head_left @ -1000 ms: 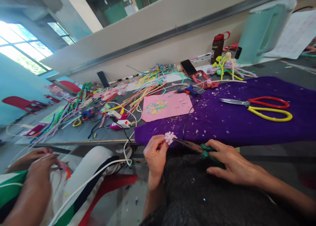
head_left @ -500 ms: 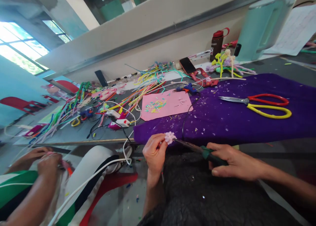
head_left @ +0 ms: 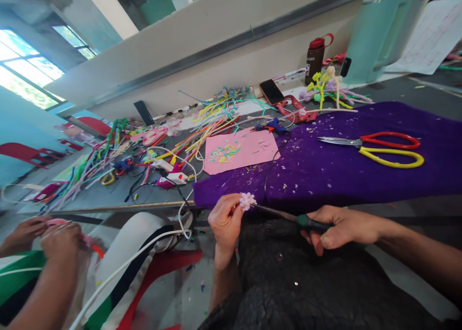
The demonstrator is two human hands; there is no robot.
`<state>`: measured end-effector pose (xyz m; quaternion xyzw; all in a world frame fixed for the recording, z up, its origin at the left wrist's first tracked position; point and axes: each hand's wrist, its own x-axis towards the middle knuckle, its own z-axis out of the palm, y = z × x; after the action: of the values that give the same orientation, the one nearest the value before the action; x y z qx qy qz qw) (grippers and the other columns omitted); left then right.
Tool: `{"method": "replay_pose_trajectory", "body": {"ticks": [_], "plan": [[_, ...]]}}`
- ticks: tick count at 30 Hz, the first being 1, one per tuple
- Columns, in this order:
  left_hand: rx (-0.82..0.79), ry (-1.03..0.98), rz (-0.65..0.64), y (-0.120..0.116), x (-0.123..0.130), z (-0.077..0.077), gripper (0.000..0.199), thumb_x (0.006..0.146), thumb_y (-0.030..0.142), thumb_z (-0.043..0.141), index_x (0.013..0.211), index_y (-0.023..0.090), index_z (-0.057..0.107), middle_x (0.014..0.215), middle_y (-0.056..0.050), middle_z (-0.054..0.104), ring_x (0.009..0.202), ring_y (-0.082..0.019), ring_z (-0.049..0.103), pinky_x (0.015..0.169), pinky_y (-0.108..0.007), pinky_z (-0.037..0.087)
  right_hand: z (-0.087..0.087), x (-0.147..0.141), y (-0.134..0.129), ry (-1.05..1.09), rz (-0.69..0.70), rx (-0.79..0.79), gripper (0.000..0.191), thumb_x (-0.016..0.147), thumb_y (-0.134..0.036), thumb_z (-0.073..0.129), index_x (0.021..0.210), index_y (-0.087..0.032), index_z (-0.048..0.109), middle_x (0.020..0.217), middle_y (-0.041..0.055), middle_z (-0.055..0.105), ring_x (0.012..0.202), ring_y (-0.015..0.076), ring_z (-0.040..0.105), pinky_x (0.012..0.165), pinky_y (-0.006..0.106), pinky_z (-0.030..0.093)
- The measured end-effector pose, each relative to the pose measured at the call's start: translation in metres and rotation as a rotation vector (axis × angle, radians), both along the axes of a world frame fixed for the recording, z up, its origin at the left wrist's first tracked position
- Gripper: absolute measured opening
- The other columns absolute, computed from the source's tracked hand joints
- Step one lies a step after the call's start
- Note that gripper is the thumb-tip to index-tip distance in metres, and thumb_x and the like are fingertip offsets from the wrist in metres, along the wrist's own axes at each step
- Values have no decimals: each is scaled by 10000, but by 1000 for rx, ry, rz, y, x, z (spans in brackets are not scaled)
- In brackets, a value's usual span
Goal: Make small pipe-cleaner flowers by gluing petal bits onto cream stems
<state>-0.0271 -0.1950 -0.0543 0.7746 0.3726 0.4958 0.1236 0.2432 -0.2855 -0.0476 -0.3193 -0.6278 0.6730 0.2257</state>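
Thumb and fingers of my left hand (head_left: 227, 219) pinch a small pale pink flower (head_left: 247, 201) with several petals, just off the front edge of the table. My right hand (head_left: 341, 226) is wrapped round the dark green handle of long-nosed pliers (head_left: 279, 212). Their slim dark tip points left and meets the flower's right side; whether the jaws are closed on a petal is too small to tell. Both hands are above my dark apron (head_left: 306, 277). Behind them a purple cloth (head_left: 310, 176) covers the table, strewn with tiny pale scraps.
Scissors (head_left: 375, 147) with red and yellow handles lie on the cloth. A pink sheet (head_left: 252, 159) holds small coloured pieces, with a blue glue gun (head_left: 274, 125) behind it. Pipe cleaners (head_left: 212, 133) and cables crowd the left. Another person's hands (head_left: 59, 234) work at far left.
My right hand has turned, so the pliers show a narrower side. Their tip stays at the flower, and my left hand keeps its pinch. The view has shifted slightly.
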Motion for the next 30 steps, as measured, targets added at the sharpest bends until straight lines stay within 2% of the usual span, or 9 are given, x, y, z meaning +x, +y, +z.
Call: {"method": "replay_pose_trajectory", "body": {"ticks": [2,4,9,15,22,30], "plan": [[-9,-5,-5,0,0,0,87,740,145,630,804,195,663,789,-28,673,744,-152,623,647,-271,484,0,-1,0,27,3,-60,471,748,-570,535,819,-129,684,866,45,569,729,153,518,608,252,405],[-20,-14,-1,0,0,-1,70,745,162,628,797,193,662,789,-27,673,741,-152,623,659,-276,485,1,-3,1,30,-2,-38,499,742,-598,526,812,-130,684,857,42,558,729,152,514,615,254,407],[-124,-35,37,2,-2,-6,42,741,180,633,774,185,658,767,-13,662,705,-134,604,635,-246,466,12,-6,-2,-106,-68,214,399,801,-526,526,837,-154,666,848,13,499,752,133,491,660,250,389],[-282,-117,48,3,-2,-9,42,744,212,638,763,183,662,707,7,641,659,-123,584,616,-228,453,17,-12,-12,-242,-138,391,338,834,-477,518,791,-162,632,860,18,497,798,144,507,680,254,398],[-227,-130,54,0,-1,-7,47,736,221,642,762,184,658,745,-9,650,697,-139,592,640,-249,460,16,-17,-14,-345,-190,454,338,856,-470,486,816,-170,635,882,29,500,802,157,518,698,279,411],[-120,-34,57,0,-2,-7,43,751,202,621,773,182,653,751,-22,652,671,-130,585,605,-246,454,15,-18,-13,-366,-212,477,344,861,-473,476,809,-169,629,880,29,500,805,158,516,697,281,410]]}}
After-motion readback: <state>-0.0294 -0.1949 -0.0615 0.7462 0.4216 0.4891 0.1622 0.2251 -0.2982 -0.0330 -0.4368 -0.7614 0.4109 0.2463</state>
